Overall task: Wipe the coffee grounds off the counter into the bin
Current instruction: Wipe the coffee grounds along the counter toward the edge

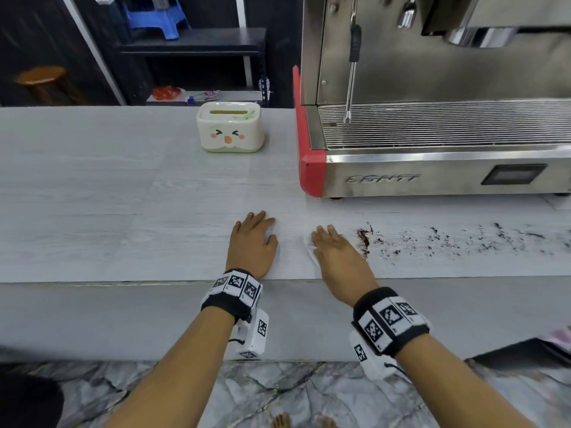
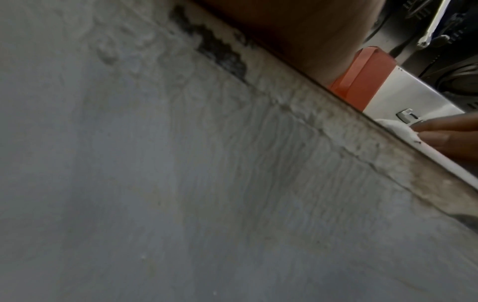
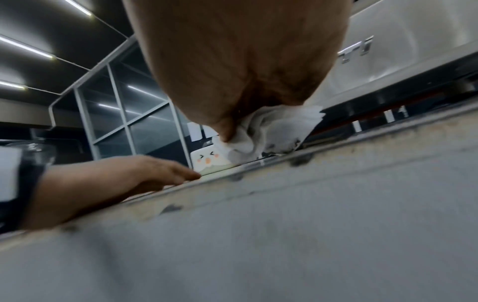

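— Forearms with marker-patterned wristbands fill the bottom of the head view, reaching up to the near edge of the tabletop. What are the hands doing?

— Left hand lies flat just left of centre, fingers straight and together, palm down on the bare surface, holding nothing. Right hand sits just beside it to the right, fingers extended and pressing down on a white tissue.

— Is that grip closed around the tissue?

— From the head view the fingers look straight. In the right wrist view the tissue is bunched under the palm and the thumb presses into its folds, so it is pinned by thumb and palm.

— And the coffee grounds?

— Coffee grounds are strewn in a band along the centre right of the frame, starting with a denser dark clump that touches the right edge of the right hand and running out to the right border. They lie in front of the espresso machine, which fills the upper right, steel with a red corner trim.

— Anything else on the tabletop?

— One cream tissue box with a cartoon face, above centre, well apart from both hands and just left of the machine.

— Which bin?

— I cannot tell; a dark shape at the lower right edge is too cut off to name.
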Action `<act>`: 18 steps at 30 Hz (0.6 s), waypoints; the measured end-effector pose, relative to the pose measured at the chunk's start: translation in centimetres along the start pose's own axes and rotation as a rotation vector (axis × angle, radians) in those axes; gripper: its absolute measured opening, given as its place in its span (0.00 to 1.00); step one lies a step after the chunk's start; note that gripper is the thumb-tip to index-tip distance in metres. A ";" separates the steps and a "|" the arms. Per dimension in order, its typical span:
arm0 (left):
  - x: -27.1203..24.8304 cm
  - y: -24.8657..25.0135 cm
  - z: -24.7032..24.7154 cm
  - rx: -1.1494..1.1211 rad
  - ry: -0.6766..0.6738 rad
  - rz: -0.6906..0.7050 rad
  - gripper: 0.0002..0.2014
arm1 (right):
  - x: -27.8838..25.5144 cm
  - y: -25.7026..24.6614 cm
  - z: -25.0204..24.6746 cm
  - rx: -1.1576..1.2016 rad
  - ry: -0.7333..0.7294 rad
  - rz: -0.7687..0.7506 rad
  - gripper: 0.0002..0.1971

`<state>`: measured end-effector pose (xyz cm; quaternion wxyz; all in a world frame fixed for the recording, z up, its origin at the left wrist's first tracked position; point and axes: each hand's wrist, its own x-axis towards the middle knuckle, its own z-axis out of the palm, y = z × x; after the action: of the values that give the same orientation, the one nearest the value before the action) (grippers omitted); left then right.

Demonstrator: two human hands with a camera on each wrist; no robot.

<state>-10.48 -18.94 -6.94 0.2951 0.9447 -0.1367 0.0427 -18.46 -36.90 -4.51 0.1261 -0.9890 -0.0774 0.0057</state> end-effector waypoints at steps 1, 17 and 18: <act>0.0 0.2 0.1 -0.014 -0.006 0.003 0.22 | -0.3 -0.1 0.7 0.013 0.000 0.009 0.24; -1.2 5.1 3.3 0.007 -0.010 0.018 0.22 | -2.7 5.7 0.9 -0.020 0.015 0.049 0.39; -1.2 5.3 3.4 0.013 -0.009 0.012 0.22 | -2.9 6.3 0.8 -0.018 0.017 0.053 0.39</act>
<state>-13.16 -24.72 -7.03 0.2882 0.9459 -0.1435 0.0409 -20.40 -43.20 -6.88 0.1175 -0.9918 -0.0499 -0.0002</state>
